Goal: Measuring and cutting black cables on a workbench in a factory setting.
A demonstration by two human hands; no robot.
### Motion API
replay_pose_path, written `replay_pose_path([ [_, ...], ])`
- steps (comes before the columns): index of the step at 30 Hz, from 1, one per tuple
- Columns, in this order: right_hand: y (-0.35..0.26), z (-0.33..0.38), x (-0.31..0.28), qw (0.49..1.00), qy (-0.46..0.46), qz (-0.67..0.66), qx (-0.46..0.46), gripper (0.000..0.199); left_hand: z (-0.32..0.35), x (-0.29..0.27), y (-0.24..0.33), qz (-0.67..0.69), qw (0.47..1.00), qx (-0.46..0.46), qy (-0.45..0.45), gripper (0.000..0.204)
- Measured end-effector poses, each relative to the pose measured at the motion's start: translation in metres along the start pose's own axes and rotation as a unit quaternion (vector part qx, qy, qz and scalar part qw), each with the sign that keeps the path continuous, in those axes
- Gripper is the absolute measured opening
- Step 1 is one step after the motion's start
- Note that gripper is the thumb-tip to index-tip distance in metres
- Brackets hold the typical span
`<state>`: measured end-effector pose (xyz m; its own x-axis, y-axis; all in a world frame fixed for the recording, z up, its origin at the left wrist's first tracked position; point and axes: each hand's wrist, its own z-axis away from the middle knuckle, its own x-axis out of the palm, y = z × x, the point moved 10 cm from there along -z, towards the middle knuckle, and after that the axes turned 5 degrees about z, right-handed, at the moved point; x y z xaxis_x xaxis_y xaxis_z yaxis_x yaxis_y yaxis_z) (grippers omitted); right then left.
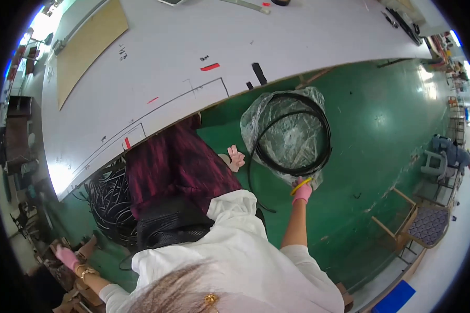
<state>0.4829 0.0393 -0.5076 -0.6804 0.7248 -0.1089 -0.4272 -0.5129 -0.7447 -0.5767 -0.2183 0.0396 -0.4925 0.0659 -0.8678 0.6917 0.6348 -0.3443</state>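
Note:
My right hand (302, 192), in a pink glove, grips the near rim of a coil of black cable (292, 133). The coil hangs over the green floor, wrapped in a clear plastic bag (290, 107). A yellow strip (301, 185) lies across my fingers at the grip. My left hand (65, 256), also pink-gloved and with gold bracelets at the wrist, reaches down at the lower left onto brown things beside a pile of black cables (109, 201). Whether it holds anything is unclear. My bare foot (236, 158) shows below my dark red skirt.
A big white table (172, 47) fills the top, with red and black tape marks and a brown board (91, 39) on it. A wooden chair with a patterned cushion (428, 225) stands at the right, a grey plastic chair (434, 163) beyond it.

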Motion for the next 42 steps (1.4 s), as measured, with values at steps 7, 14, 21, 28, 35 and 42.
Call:
replay_pose_path([
  [7,0.101,-0.003,0.007,0.988,0.008,0.076,0.133,0.022,-0.093,-0.126,0.358,0.112,0.991,0.071,0.016,0.045],
  [14,0.108,0.001,0.091,0.982,0.009,0.125,0.138,0.022,-0.072,-0.212,0.681,0.349,0.889,0.291,-0.057,0.053],
  [21,0.073,-0.013,0.138,0.886,0.002,0.449,0.115,0.033,-0.001,-0.195,0.875,0.289,0.640,0.702,-0.119,0.049],
  [28,0.049,0.032,0.141,0.859,0.064,0.460,0.215,0.031,-0.001,-0.183,0.886,0.357,0.578,0.709,-0.190,0.040],
  [35,0.100,-0.032,0.159,0.857,0.106,0.459,0.210,0.026,-0.004,-0.160,0.874,0.294,0.598,0.737,-0.113,0.026],
  [42,0.144,-0.084,0.164,0.873,0.133,0.431,0.185,0.028,0.009,-0.138,0.891,0.149,0.669,0.707,-0.176,0.011],
])
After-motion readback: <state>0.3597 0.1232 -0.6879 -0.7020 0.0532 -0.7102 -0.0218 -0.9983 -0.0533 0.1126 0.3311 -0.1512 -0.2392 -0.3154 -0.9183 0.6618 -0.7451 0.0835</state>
